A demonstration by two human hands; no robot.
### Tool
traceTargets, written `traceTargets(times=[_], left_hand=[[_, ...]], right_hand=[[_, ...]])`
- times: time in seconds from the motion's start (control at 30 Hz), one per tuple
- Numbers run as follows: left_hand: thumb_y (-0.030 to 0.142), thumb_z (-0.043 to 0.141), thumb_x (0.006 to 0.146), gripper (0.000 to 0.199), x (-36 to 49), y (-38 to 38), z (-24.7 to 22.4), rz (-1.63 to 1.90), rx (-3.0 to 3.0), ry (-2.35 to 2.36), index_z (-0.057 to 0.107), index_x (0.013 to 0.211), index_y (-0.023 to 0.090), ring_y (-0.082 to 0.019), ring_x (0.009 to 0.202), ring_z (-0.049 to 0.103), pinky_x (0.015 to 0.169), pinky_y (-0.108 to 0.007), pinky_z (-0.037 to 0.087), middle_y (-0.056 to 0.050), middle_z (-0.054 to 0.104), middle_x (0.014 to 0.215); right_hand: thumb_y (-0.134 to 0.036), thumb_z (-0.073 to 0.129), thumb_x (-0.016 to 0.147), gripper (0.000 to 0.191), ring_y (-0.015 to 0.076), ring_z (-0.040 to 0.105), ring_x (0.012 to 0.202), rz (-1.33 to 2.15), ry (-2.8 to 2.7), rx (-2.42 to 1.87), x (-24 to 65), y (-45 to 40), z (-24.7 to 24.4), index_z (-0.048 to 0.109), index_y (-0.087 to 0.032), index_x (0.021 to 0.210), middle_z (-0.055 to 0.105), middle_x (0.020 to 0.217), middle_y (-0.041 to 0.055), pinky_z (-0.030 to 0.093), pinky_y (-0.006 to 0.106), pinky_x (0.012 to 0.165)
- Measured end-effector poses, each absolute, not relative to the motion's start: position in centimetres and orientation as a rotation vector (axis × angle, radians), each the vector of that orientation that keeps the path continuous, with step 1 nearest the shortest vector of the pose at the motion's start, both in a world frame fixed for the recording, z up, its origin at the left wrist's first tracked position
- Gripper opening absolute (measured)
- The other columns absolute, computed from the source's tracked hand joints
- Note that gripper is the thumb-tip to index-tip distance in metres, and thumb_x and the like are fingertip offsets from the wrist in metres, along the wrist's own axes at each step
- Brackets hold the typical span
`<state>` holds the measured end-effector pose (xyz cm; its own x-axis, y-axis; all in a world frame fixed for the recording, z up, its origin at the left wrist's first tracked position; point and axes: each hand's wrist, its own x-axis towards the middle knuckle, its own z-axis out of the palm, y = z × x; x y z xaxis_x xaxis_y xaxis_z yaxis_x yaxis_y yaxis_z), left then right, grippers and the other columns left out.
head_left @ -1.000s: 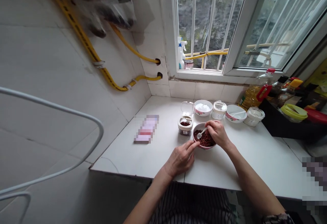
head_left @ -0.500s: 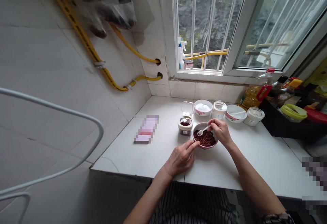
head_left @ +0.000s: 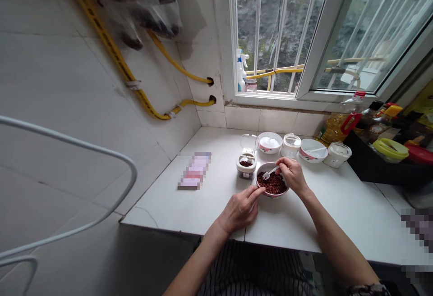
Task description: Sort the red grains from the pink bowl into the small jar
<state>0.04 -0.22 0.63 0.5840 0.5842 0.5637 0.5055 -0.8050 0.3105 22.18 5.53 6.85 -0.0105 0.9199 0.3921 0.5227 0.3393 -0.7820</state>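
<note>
A: What lies nearest on the bench (head_left: 176, 210)?

B: The left hand (head_left: 240, 207). Its fingertips rest at the near left rim of the bowl (head_left: 272, 195); I can't tell whether the thumb pinches it.

A: And the right hand (head_left: 295, 178)?

B: It pinches the handle of the white spoon (head_left: 271, 172) at the bowl's right side. The spoon slants down to the left, tip over the dark red flakes (head_left: 274, 185) in the bowl. Whether it touches them, I can't make out.

A: Anything crowding the bowl?

B: The open jar (head_left: 246, 172) stands just beside it on the left, dark flakes inside, clear lid (head_left: 249, 143) tipped up at the back. Farther left lies a flat pinkish thing (head_left: 195, 171), too blurred to name.

A: Behind?

B: A row blocks the way to the wall (head_left: 243, 118): the left rear bowl (head_left: 270, 150), holding something white, the middle jar (head_left: 291, 146), the right rear bowl (head_left: 308, 157), a white utensil in it, and the end jar (head_left: 338, 155).

A: On the right?

B: The oil bottle (head_left: 340, 122), beside a black rack (head_left: 359, 163) packed with bottles.

A: Farthest?

B: The barred window (head_left: 313, 93), a spray bottle (head_left: 241, 75) beyond it.
</note>
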Motion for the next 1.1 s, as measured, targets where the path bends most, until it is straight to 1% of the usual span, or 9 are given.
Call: traceTargets(times=[0.33,0.47,0.57,0.7,0.8,0.87,0.93,1.03,1.1], left_hand=[[0.008,0.047,0.086,0.063,0.0,-0.2,0.7,1.021,2.696,0.929,0.035,0.146,0.022,-0.024,0.106,0.067,0.082,-0.035,0.061,-0.011,0.062,0.122],[0.007,0.047,0.085,0.063,0.0,-0.2,0.6,1.022,2.702,0.930,0.036,0.145,0.023,-0.024,0.106,0.067,0.082,-0.035,0.061,-0.011,0.062,0.124],[0.008,0.047,0.085,0.062,0.1,-0.2,0.6,1.027,2.701,0.935,0.036,0.145,0.022,-0.024,0.106,0.067,0.082,-0.035,0.061,-0.011,0.062,0.123],[0.008,0.047,0.086,0.062,0.1,-0.2,0.5,1.029,2.701,0.940,0.036,0.145,0.022,-0.024,0.107,0.067,0.082,-0.036,0.061,-0.010,0.062,0.123],[0.007,0.047,0.085,0.062,0.1,-0.2,0.5,1.023,2.702,0.947,0.036,0.144,0.022,-0.024,0.109,0.066,0.084,-0.036,0.061,-0.011,0.062,0.123],[0.007,0.048,0.083,0.063,0.0,-0.3,0.6,1.018,2.702,0.949,0.037,0.143,0.022,-0.024,0.108,0.067,0.084,-0.036,0.061,-0.011,0.062,0.123],[0.006,0.048,0.083,0.063,0.0,-0.3,0.6,1.015,2.700,0.950,0.037,0.143,0.022,-0.024,0.107,0.067,0.084,-0.036,0.061,-0.010,0.062,0.123],[0.007,0.047,0.085,0.063,0.0,-0.3,0.7,1.019,2.698,0.948,0.036,0.145,0.023,-0.024,0.108,0.067,0.083,-0.037,0.061,-0.010,0.062,0.123],[0.008,0.047,0.086,0.063,0.0,-0.3,0.7,1.022,2.697,0.941,0.035,0.146,0.023,-0.024,0.108,0.066,0.083,-0.037,0.061,-0.011,0.062,0.124]], right_hand=[[-0.036,0.050,0.074,0.018,0.0210,0.065,0.057,0.772,-1.482,-1.320,22.2,5.5,6.8,0.063,-0.023,0.073,0.068,0.054,0.0000,0.051,0.033,0.064],[-0.040,0.056,0.072,0.019,0.0209,0.066,0.058,0.889,-1.368,-1.289,22.5,6.0,6.9,0.063,-0.023,0.072,0.068,0.054,0.0003,0.052,0.034,0.066],[-0.044,0.061,0.074,0.023,0.0212,0.067,0.061,0.906,-1.294,-1.225,22.2,6.1,7.1,0.065,-0.021,0.076,0.070,0.058,0.0018,0.053,0.036,0.069],[-0.044,0.056,0.087,0.026,0.0232,0.072,0.075,0.780,-1.360,-1.107,20.3,5.8,7.4,0.065,-0.021,0.092,0.076,0.076,0.0054,0.054,0.038,0.077],[-0.032,0.049,0.094,0.020,0.0239,0.072,0.084,0.495,-1.605,-1.053,18.6,5.4,7.4,0.065,-0.022,0.098,0.078,0.086,0.0066,0.052,0.040,0.085],[-0.024,0.047,0.095,0.019,0.0239,0.071,0.084,0.269,-1.801,-0.993,17.9,5.2,7.4,0.066,-0.023,0.096,0.078,0.087,0.0061,0.048,0.043,0.091],[-0.020,0.046,0.095,0.020,0.0234,0.069,0.081,0.129,-1.903,-0.936,17.8,5.0,7.6,0.066,-0.023,0.094,0.079,0.086,0.0054,0.046,0.044,0.094],[-0.021,0.047,0.095,0.019,0.0234,0.069,0.082,0.115,-1.817,-0.988,19.0,4.6,8.0,0.065,-0.023,0.094,0.078,0.084,0.0048,0.047,0.042,0.092],[-0.024,0.048,0.094,0.018,0.0244,0.069,0.084,0.174,-1.706,-1.095,20.3,4.5,8.2,0.066,-0.023,0.092,0.077,0.077,0.0038,0.049,0.040,0.087]])
